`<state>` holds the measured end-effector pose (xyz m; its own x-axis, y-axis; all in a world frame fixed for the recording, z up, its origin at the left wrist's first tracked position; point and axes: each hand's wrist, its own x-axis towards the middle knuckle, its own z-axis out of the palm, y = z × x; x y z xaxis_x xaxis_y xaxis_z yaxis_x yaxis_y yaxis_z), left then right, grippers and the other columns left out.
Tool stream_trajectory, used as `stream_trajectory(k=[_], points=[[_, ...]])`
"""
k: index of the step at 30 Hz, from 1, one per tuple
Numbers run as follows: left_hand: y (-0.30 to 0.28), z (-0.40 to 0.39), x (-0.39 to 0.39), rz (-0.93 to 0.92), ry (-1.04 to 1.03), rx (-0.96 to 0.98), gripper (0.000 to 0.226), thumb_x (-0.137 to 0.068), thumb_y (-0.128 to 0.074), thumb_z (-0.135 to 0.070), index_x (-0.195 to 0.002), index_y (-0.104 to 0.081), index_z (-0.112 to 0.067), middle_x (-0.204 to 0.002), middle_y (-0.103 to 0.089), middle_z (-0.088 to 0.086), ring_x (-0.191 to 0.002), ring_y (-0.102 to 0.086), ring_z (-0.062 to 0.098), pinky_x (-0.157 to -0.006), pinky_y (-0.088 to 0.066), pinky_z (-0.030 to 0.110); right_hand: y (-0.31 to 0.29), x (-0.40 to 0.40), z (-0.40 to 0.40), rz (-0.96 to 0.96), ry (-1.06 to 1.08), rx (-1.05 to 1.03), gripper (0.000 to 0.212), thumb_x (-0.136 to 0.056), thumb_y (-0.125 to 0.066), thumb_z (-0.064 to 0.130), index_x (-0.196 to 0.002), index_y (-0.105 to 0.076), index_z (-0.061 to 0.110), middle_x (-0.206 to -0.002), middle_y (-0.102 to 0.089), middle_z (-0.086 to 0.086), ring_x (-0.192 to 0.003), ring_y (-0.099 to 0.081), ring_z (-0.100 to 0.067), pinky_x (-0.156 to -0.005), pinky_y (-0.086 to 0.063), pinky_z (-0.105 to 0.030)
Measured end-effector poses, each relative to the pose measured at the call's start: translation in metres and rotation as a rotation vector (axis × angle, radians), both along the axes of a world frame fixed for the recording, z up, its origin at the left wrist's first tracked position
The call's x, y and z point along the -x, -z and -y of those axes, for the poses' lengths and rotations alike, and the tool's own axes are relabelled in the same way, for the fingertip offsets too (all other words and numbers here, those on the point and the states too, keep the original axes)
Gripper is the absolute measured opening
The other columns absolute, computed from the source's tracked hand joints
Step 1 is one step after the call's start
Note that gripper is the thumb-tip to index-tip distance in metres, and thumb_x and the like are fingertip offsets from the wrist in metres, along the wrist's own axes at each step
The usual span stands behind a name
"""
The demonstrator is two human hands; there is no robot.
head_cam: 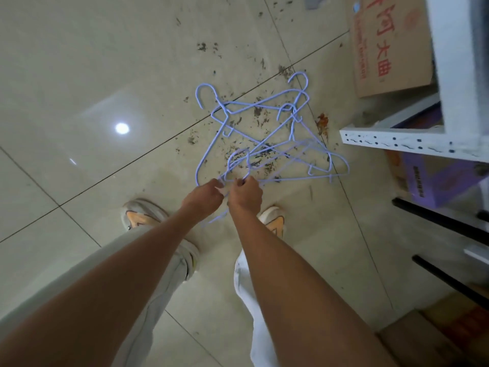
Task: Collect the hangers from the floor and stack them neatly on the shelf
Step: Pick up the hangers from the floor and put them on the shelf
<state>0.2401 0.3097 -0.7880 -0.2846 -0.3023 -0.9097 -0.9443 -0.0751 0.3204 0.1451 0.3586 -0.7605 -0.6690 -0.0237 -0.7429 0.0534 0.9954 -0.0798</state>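
Several thin lilac wire hangers (264, 144) lie tangled in a heap on the stained tile floor, just ahead of my feet. Both arms reach down to the heap's near edge. My left hand (203, 198) pinches hanger wire at the heap's lower left. My right hand (244, 194) grips hanger wire right beside it, fingers curled round it. A piece of lilac wire pokes out below my hands. The white metal shelf (412, 145) stands at the right, with its perforated rail facing the heap.
A brown cardboard box (391, 49) with red print sits on the floor at the upper right, by the shelf. A purple box (434, 181) stands under the shelf rail. Black bars and another carton are at the lower right. My shoes stand just below the heap.
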Motion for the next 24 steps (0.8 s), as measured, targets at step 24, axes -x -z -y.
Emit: stream_trajectory(k=[24], points=[[-0.184,0.013,-0.030,-0.198,-1.356,0.208,0.041,-0.103,-0.037,-0.022,-0.072,-0.062,-0.011,-0.049,-0.030,-0.005,-0.048,-0.025,0.014,-0.045,-0.023,0.025,0.009,0.041,0.081,-0.080,-0.350,0.193,0.032,-0.098,-0.045,0.030,-0.079,-0.063,0.011,-0.076,-0.063,-0.008,-0.074,-0.062,-0.032,-0.055,-0.035,-0.031]])
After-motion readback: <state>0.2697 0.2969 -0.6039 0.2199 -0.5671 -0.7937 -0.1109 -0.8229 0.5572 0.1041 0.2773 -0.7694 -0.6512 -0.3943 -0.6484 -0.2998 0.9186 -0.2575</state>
